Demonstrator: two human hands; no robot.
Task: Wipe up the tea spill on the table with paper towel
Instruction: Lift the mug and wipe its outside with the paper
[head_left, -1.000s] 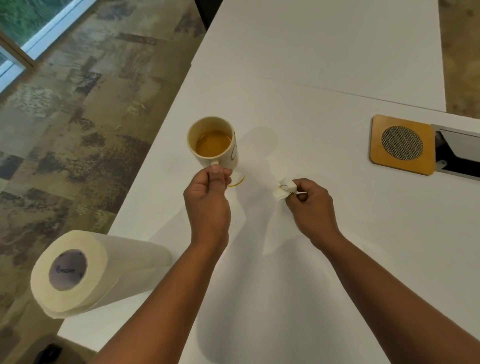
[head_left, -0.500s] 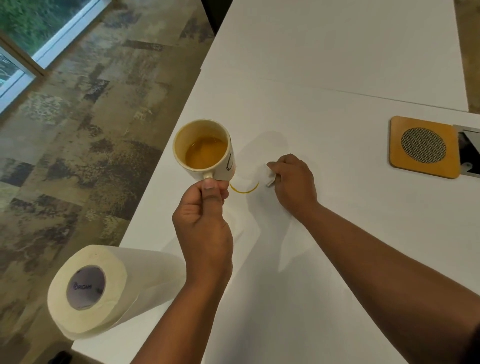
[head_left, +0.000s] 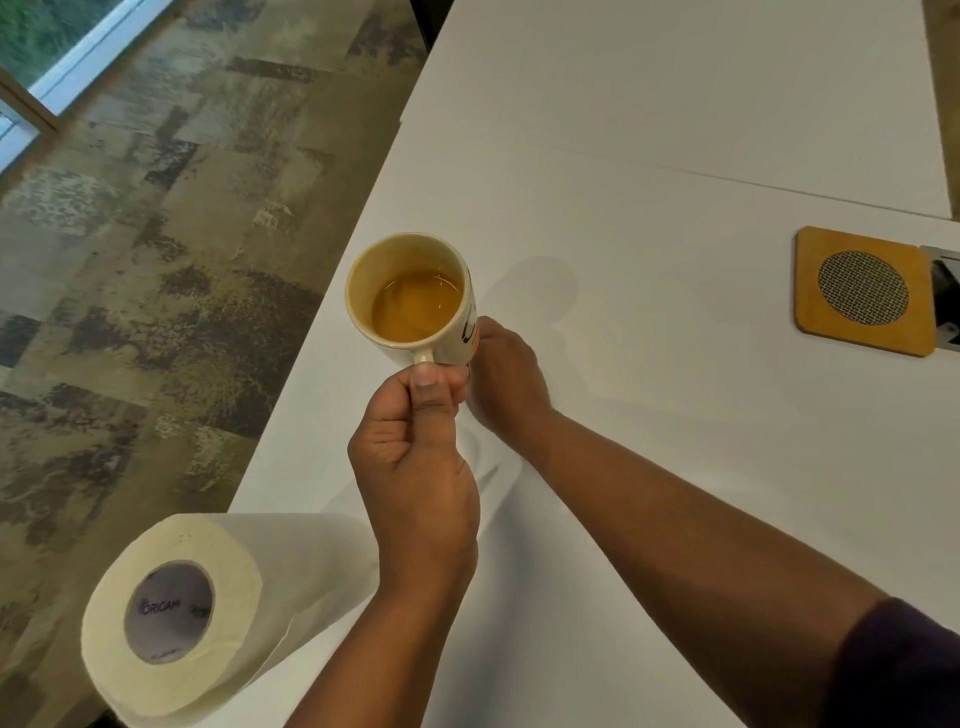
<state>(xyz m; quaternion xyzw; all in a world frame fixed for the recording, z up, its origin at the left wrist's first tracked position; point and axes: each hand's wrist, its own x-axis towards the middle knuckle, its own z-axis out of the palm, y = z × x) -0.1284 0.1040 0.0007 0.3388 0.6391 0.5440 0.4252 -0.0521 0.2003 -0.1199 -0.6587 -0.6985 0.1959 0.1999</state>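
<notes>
Head view. White counter (head_left: 675, 156), a seam crossing its far part. Left hand (head_left: 415, 467) closed on the handle of a cream mug (head_left: 410, 296) of amber tea, held above the surface. Right hand (head_left: 506, 374) palm-down on the counter under and beside the mug; grip unclear, paper towel piece and spill hidden. Paper towel roll (head_left: 197, 613) lying sideways at the near left edge. Wooden coaster (head_left: 862, 291) well right. Mottled brown floor (head_left: 130, 260) left, window (head_left: 47, 47) in far corner.
</notes>
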